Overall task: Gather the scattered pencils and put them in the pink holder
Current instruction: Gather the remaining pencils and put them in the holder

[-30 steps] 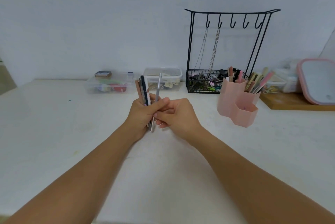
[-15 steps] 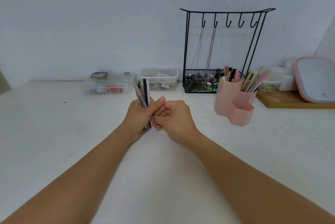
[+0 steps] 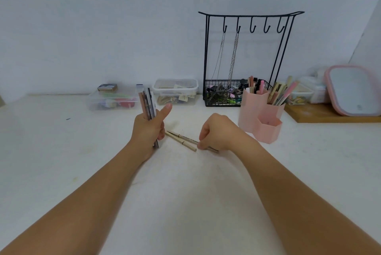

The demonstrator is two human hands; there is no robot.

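Note:
My left hand [image 3: 149, 129] grips an upright bundle of several pencils [image 3: 146, 103], thumb sticking out to the right. Two beige pencils [image 3: 181, 140] lie crossed on the white table between my hands. My right hand [image 3: 217, 134] rests on the table with its fingertips pinched on the near end of one of them. The pink holder [image 3: 261, 118] stands to the right of that hand, its tall compartments filled with several pens and pencils, its low front cup looking empty.
Along the wall stand two clear plastic boxes [image 3: 175, 91], a black wire rack [image 3: 245, 58] with hanging chains and a basket of clips, and a pink-rimmed mirror [image 3: 352, 91] on a wooden board [image 3: 329, 115].
My right hand left the bundle and dropped to the right onto the table, pinching a beige pencil. The left hand keeps the bundle, now with its thumb raised.

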